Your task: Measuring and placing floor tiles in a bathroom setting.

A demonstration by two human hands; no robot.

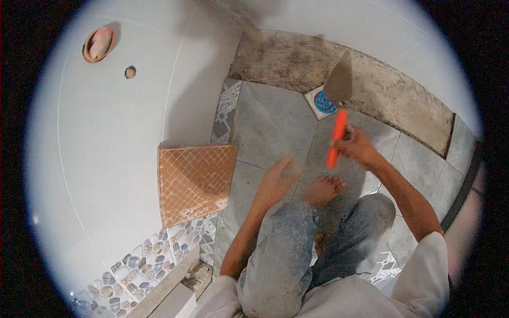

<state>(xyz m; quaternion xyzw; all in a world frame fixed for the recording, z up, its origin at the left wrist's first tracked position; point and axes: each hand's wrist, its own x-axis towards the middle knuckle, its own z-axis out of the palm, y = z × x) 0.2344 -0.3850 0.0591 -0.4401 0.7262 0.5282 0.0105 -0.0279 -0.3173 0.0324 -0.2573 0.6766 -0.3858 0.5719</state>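
My right hand (354, 144) grips the orange handle (335, 148) of a trowel, whose pointed metal blade (339, 79) is over a square floor drain (321, 103) with a blue centre. Whether the blade touches anything is unclear. My left hand (281, 175) is over the grey floor tiles (273, 116), left of my bare foot (322, 188); its fingers are blurred and I see nothing held in them. An orange tile (196, 183), its gridded back showing, stands tilted against the white wall left of that hand.
Along the back wall runs a stained, untiled strip (403, 116). The white left wall (95, 159) has two round openings and a pebble-pattern band (148, 254) low down. A pale piece (180, 302) lies at lower left. A dark edge (461, 196) borders the tiles on the right.
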